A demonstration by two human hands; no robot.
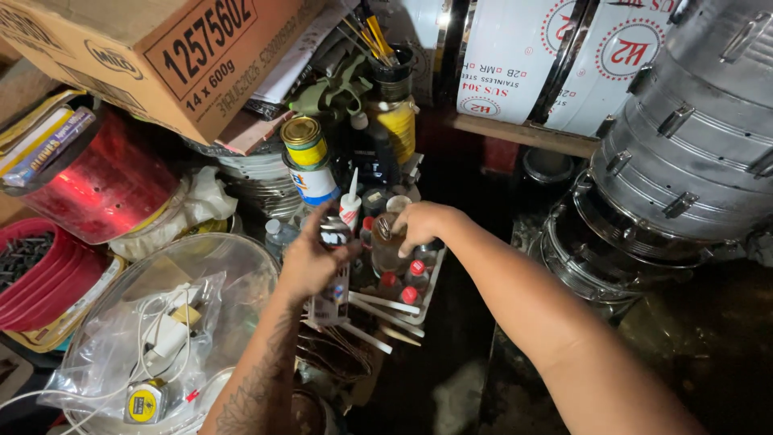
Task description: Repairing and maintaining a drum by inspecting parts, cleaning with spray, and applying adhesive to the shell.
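Left hand (310,262): gripping a small dark can (333,232), fingers clamped round its body, holding it upright just above the tray.
Right hand (420,225): reaching in from the right, fingers curled down over the top of a clear glass bottle (386,251), closing on its neck.
Small dark can: sitting in the left hand, just left of the glass bottle, nearly touching it.
Clear glass bottle: standing in the tray (431,294), under the right hand.
Tray: holding red-capped small bottles (416,270) just below the right hand; resting among clutter.
Behind the tray: standing a white glue bottle (350,205) with a pointed nozzle, and stacked tins (308,161), yellow above, white and blue below.
Left of the tray: lying a clear plastic bowl (241,258) with a bag of white cables and a yellow tape measure (146,400) inside; farther left, sitting red tubs (48,274).
Right of the tray: lying stacked metal drum shells (684,161), well apart.
Above left of the tray: leaning a cardboard box (161,56).
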